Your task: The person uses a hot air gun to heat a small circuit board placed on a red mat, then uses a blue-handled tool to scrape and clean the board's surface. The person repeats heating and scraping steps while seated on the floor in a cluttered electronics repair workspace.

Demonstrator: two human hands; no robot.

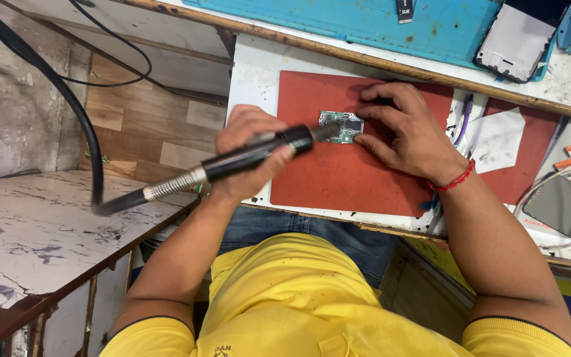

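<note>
Two hands at work over the red mat (338, 178). Left hand (249, 155) is wrapped tight around a black hot-air handpiece (259, 153), nozzle aimed toward 3 o'clock and just over the small green circuit board (340, 126). Right hand (408, 132) not gripping: fingertips press the board's 3 o'clock edge, pinning it flat near mat centre. Judgement: heating appears under way; no component visibly lifted, so removal or reseating is left. A phone frame (520, 36) lies at 1 o'clock on the blue mat (338, 20).
</note>
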